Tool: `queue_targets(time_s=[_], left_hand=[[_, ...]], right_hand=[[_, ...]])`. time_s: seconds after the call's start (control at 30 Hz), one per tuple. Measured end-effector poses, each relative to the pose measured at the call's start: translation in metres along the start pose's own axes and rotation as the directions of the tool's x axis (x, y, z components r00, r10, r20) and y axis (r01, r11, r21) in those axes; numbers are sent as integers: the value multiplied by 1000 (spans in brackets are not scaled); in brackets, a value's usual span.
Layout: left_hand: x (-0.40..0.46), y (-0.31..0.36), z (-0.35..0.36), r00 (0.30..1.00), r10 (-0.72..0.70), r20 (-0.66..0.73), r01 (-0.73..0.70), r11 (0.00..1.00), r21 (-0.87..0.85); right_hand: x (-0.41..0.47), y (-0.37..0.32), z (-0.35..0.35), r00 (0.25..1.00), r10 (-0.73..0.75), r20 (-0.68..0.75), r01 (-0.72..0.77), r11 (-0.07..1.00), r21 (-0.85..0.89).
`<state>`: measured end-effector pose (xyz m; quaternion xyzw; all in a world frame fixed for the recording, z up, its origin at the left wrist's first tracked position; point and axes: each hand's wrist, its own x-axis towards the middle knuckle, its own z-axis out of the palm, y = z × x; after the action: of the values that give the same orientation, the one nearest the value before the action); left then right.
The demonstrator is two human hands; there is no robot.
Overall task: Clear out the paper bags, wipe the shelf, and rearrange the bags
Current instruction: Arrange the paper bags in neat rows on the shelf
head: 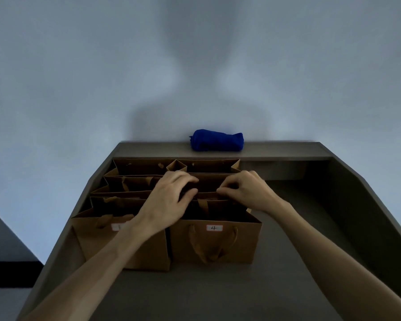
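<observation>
Both forearms reached over the front bag marked 4 (214, 242). The left hand (169, 200) and right hand (245, 192) pinched the top rim of the bag behind it (206, 181), probably to lift it out. The blue cloth (217, 140) waited on the shelf's back edge (287, 150).

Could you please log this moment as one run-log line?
stage: clearing bags | left hand: grips rim of middle-row bag | right hand: pinches same rim | blue cloth: on top ledge, untouched
</observation>
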<state>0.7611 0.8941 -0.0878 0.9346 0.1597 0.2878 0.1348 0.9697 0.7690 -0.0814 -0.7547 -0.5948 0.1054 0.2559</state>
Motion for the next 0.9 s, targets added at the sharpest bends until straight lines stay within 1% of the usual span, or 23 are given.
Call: queue_targets(time_s=[0.07,0.17,0.3,0.37,0.43,0.5,0.53,0.6,0.73,0.9], left_hand=[[12,-1,1,1000,-4,9,3,998,66],[22,-5,8,997,-20,72,10,990,139],[20,-10,21,993,-15,117,-1,990,140],[19,-10,23,994,-20,104,6,991,136],[18,-10,24,995,-23,95,11,991,133],[16,-9,23,995,-21,95,9,993,120],[16,-9,22,996,-18,93,7,994,112],[14,-9,21,996,-19,87,10,995,101],[14,-7,20,998,-9,70,3,997,82],[12,-6,19,998,5,65,-9,998,64]], right_hand=[[-9,-2,3,999,-35,4,35,999,10],[-20,-5,5,998,-69,3,69,998,-1],[-26,-8,0,995,-96,21,96,995,21],[-22,-8,-8,997,-76,-25,78,995,57],[-10,-5,-16,991,-52,-121,64,993,103],[8,-1,-20,979,-37,-200,57,994,97],[17,2,-21,976,-26,-217,45,996,80],[36,7,-20,978,6,-208,-2,1000,20],[62,12,-12,995,39,-95,-54,986,-155],[78,12,-7,991,87,-102,-108,967,-229]])
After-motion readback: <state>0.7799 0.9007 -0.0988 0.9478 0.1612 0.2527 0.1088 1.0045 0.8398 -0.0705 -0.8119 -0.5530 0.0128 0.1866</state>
